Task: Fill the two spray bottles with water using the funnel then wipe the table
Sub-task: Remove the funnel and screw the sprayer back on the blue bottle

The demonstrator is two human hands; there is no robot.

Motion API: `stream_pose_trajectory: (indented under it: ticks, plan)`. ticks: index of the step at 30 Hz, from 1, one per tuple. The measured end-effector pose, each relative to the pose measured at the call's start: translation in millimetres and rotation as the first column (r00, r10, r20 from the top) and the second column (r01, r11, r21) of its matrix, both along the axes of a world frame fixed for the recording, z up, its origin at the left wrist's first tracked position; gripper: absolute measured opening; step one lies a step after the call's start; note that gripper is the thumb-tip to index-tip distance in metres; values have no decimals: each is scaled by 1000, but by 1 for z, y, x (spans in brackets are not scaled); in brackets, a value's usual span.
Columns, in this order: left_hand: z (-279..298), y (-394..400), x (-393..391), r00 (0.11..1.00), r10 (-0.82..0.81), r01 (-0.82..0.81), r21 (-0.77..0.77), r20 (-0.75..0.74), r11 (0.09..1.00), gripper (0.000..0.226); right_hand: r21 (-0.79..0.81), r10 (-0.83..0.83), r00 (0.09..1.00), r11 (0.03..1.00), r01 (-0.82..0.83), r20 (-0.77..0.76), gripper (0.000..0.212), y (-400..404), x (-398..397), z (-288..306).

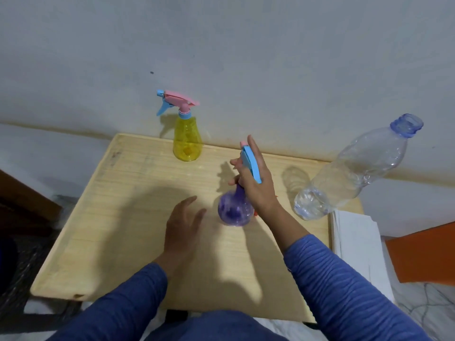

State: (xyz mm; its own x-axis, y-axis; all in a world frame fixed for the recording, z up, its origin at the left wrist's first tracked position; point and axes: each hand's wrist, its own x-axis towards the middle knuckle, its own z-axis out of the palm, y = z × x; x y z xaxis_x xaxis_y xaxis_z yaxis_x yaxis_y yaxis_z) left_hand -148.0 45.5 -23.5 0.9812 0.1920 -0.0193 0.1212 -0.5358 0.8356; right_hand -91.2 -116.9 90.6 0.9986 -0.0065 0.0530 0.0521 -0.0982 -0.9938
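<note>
Two risks: right hand (256,185) loosely grips the purple spray bottle (235,210) by its neck (fingers partly splayed), which could tip; left hand (183,222) hovers open, empty; the uncapped water bottle (354,173) at the table (110,217) right edge may topple.

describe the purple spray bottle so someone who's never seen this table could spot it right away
Start at the light wooden table against the grey wall. Near its middle, between the two hands, stands the purple spray bottle, its blue spray head held by the right hand. The other spray bottle is yellow with a pink head, and the clear water bottle is bigger and uncapped.
</note>
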Motion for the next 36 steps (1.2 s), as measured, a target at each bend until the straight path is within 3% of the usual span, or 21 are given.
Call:
stream_pose_trajectory:
  ticks: [3, 6, 10, 13, 15, 18, 27, 31, 36]
  plan:
    - [-6, 21, 1, 989, 144, -137, 199, -19, 970, 43, 60, 94, 985, 994, -86, -145, 44, -1, 5, 7]
    - [-20, 40, -2, 961, 268, -217, 425, -64, 879, 45, 164, 209, 948, 971, -173, -241, 35, 1, 7, 1]
    - [-33, 49, -15, 929, 341, -216, 537, -143, 815, 52, 137, 306, 887, 952, -275, -347, 32, 4, 11, -12]
    - [-34, 47, -18, 935, 331, -211, 558, -123, 803, 52, 173, 399, 822, 917, -360, -405, 28, 3, 10, -27]
    - [-32, 46, -17, 929, 353, -240, 554, -106, 797, 50, 278, 433, 777, 899, -337, -457, 32, 1, 11, -35]
    - [-34, 45, -17, 924, 369, -255, 548, -105, 796, 49, 303, 406, 750, 910, -282, -522, 34, 2, 11, -44]
    - [-34, 45, -17, 930, 359, -256, 568, -75, 782, 48, 178, 318, 780, 948, -264, -538, 26, 4, 15, -54]
    - [-35, 46, -17, 931, 357, -255, 573, -71, 779, 49, 27, 289, 818, 947, -319, -497, 24, 5, 15, -55]
    - [-35, 46, -17, 934, 352, -258, 573, -57, 778, 48, 107, 323, 790, 943, -316, -521, 29, 4, 19, -52]
